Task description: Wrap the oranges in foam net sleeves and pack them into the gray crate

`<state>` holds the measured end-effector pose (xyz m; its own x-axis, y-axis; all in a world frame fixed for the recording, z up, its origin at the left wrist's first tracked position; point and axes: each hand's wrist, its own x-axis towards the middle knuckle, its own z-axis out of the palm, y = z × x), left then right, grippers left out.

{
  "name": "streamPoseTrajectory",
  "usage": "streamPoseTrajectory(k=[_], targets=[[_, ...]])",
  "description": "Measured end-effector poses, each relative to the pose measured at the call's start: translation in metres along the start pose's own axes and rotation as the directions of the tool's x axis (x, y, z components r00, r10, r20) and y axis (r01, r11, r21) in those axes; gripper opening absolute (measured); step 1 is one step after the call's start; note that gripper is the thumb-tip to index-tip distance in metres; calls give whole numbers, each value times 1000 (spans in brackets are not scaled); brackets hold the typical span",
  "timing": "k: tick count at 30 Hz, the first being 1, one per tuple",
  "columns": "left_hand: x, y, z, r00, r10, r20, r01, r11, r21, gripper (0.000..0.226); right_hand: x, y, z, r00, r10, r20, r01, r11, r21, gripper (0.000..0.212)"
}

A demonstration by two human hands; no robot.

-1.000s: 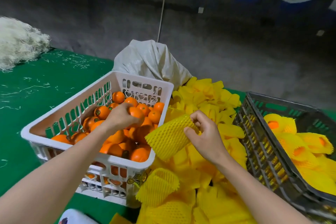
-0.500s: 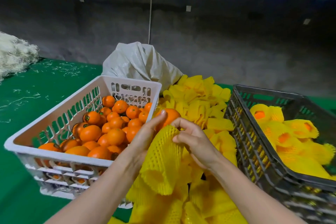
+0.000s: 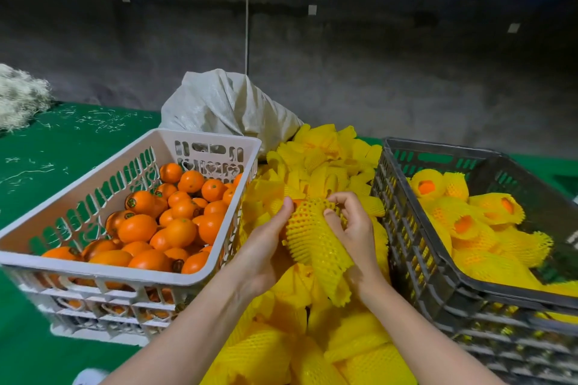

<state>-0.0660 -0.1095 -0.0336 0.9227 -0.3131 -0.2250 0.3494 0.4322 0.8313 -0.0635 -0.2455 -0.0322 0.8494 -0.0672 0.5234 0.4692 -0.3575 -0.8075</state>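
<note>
As I watched remotely, a heap of yellow foam net sleeves (image 3: 272, 353) filled the lower centre of the frame. Just above it, at centre, the left hand (image 3: 266, 247) cupped one stretched yellow net sleeve (image 3: 309, 237) from its left side, thumb up at the top, while the right hand (image 3: 356, 234) curled its fingers over the sleeve's right side; both gripped it. A round orange (image 3: 299, 202) sat inside its upper end, peeking out near the left thumb. At the left stood a white slotted plastic basket (image 3: 93, 272) of bare oranges (image 3: 175, 222); at the right, the gray plastic crate (image 3: 438, 266) held sleeved oranges (image 3: 488, 228). Farther up, a white woven sack (image 3: 225, 103) rested on the green table cover (image 3: 62, 141).
</note>
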Motion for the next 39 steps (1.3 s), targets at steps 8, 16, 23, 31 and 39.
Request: streamPoseTrajectory(k=[8, 16, 23, 31, 39], targets=[[2, -18, 6, 960, 277, -29, -276, 960, 49, 55, -24, -3, 18, 981, 147, -130, -133, 985, 110, 12], [6, -17, 6, 991, 92, -97, -110, 973, -204, 56, -1, 1, 14, 984, 89, -154, -68, 988, 137, 28], [4, -11, 4, 993, 117, -6, -114, 954, -277, 51, 3, 3, 10, 986, 156, -64, -135, 957, 255, 33], [11, -9, 7, 998, 44, -34, -54, 914, -403, 51, 5, 5, 8, 985, 116, 126, -154, 919, 362, 17], [19, -15, 3, 907, 196, -372, -250, 963, -102, 25, 3, 11, 8, 831, 485, 273, -554, 767, 323, 55]])
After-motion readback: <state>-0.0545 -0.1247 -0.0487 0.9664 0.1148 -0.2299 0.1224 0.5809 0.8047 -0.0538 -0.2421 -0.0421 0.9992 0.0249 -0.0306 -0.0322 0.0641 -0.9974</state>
